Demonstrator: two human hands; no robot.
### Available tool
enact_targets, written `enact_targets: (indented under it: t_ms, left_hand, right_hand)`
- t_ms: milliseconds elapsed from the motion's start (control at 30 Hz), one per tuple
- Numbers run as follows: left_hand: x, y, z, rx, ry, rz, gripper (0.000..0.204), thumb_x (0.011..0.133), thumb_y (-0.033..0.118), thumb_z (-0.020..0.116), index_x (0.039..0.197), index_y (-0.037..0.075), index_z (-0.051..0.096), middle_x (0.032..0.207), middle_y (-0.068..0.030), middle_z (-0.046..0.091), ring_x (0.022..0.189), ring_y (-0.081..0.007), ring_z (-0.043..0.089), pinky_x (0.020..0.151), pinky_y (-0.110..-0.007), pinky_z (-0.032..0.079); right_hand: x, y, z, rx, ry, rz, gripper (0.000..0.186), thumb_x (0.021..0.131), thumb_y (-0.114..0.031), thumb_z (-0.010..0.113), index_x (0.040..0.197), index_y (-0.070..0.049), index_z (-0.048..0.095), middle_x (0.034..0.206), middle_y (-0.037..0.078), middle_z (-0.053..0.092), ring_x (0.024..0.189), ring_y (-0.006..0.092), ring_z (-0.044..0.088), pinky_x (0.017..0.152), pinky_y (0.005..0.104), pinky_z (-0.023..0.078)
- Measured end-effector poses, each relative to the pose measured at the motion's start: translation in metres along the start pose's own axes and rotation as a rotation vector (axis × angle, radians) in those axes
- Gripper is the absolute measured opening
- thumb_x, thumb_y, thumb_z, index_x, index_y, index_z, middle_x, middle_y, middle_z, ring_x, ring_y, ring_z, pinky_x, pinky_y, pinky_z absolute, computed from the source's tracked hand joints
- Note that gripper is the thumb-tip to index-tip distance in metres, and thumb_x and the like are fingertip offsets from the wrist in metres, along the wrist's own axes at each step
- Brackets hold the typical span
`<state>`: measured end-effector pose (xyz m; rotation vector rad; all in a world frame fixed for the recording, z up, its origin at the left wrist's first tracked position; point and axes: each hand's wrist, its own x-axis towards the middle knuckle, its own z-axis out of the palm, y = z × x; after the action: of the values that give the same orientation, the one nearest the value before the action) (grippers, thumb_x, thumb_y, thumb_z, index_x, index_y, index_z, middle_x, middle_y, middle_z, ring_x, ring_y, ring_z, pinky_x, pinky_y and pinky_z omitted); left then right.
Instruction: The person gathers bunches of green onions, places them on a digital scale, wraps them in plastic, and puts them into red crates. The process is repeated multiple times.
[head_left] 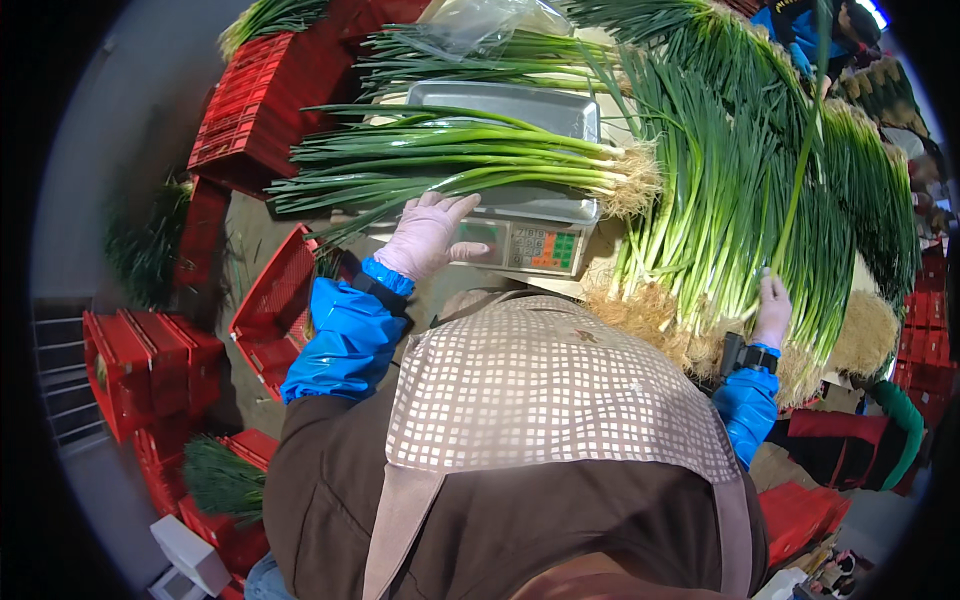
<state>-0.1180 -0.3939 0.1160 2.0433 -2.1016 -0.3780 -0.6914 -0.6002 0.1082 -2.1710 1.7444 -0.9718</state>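
A bunch of green onions (540,162) lies across the steel pan (500,95) of a scale with a keypad (535,248), roots to the right. My left hand (428,236) in a pale pink glove is open at the bunch's lower edge, fingers spread beside the scale's display. My right hand (772,305), also gloved, is closed round one long green onion stalk (800,170) that rises above the large pile of green onions (680,200) on the right, whose pale roots face me.
Red crates (245,110) are stacked at left, one open crate (270,310) beside the table, more at lower right. More green onions (450,60) lie behind the scale under a plastic bag (490,22). A co-worker (850,35) is at the upper right; a green sleeve (905,430) shows right.
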Motion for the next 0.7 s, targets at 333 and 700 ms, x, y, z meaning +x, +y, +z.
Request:
enact_targets:
  t_ms: [333, 700]
  left_hand:
    - [-0.033, -0.032, 0.009, 0.08, 0.264, -0.326, 0.042, 0.084, 0.035, 0.064, 0.116, 0.009, 0.062, 0.107, -0.0119, 0.066, 0.1, -0.0328, 0.057, 0.085, -0.045, 0.046]
    - [-0.093, -0.064, 0.006, -0.097, 0.46, -0.547, 0.019, 0.089, 0.026, 0.06, 0.092, 0.008, 0.068, 0.082, -0.0171, 0.067, 0.081, -0.0367, 0.063, 0.071, -0.045, 0.051]
  right_hand:
    - [-0.017, 0.036, 0.08, -0.232, -0.476, 0.17, 0.048, 0.089, -0.045, 0.061, 0.094, 0.002, 0.066, 0.069, 0.007, 0.061, 0.056, 0.0144, 0.054, 0.053, 0.0306, 0.043]
    - [0.014, -0.053, 0.012, -0.196, -0.405, -0.071, 0.054, 0.091, -0.041, 0.058, 0.123, 0.003, 0.058, 0.11, 0.02, 0.065, 0.1, 0.0273, 0.062, 0.088, 0.0332, 0.047]
